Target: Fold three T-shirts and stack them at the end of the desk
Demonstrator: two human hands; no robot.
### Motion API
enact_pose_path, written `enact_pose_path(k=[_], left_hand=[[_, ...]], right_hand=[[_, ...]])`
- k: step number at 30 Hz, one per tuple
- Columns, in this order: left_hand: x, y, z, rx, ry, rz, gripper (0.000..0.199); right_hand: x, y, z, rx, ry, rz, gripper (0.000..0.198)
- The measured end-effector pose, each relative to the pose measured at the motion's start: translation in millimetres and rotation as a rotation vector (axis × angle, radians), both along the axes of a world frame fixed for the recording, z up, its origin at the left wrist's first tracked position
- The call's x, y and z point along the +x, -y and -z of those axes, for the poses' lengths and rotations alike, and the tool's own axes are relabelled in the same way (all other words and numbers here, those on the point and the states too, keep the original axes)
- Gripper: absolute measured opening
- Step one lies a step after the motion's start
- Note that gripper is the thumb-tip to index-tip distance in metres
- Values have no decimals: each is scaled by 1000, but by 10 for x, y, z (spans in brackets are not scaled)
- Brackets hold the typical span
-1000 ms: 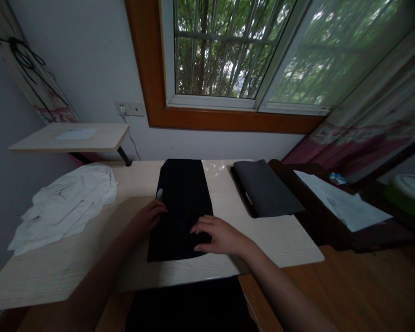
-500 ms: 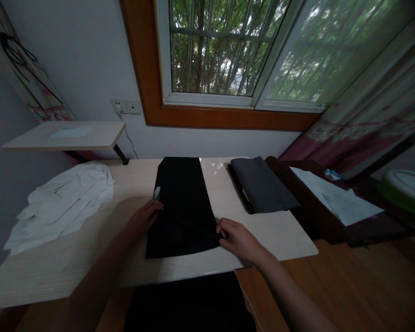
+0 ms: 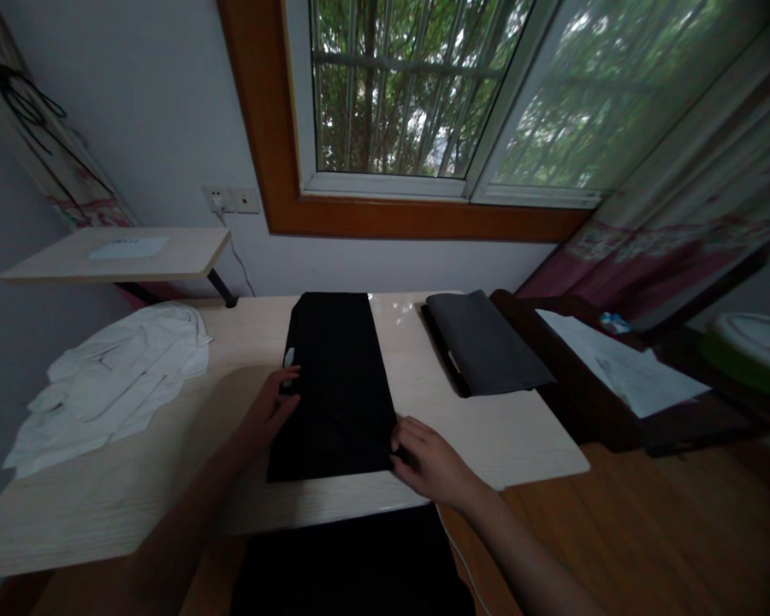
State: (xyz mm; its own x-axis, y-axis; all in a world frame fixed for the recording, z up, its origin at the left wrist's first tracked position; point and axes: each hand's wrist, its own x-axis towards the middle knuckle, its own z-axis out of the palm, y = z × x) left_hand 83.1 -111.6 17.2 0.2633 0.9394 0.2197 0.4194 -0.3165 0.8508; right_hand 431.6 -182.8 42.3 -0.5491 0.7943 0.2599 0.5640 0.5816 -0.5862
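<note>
A folded black garment lies flat on the pale wooden table in front of me. A small white tag shows at its left edge. My left hand rests on that left edge just below the tag, thumb and fingers apart. At the lower right edge, my right hand has its thumb and curled fingers around the black fabric; the fingertips are partly hidden.
Crumpled white cloth covers the table's left side, below a small raised shelf. Folded dark grey fabric lies at the right. Beyond the table's right edge is a dark chair with a white sheet on it.
My right hand has shifted slightly left and down, and the garment's lower right corner has come inward with it. The fingers of my left hand have spread apart.
</note>
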Motion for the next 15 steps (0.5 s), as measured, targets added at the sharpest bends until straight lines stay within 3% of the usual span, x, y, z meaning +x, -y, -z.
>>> enact_pose_path(k=[2, 4, 9, 15], left_hand=[[96, 107, 35, -118, 37, -44, 58], [156, 213, 61, -120, 9, -82, 67], [21, 373, -45, -81, -3, -79, 50], [-278, 411, -200, -100, -66, 99, 30]], right_hand=[[3, -19, 18, 1, -5, -17, 26], [4, -34, 38, 18, -17, -19, 24], [7, -47, 57, 28, -5, -43, 26], [-77, -33, 47, 74, 76, -133, 32]])
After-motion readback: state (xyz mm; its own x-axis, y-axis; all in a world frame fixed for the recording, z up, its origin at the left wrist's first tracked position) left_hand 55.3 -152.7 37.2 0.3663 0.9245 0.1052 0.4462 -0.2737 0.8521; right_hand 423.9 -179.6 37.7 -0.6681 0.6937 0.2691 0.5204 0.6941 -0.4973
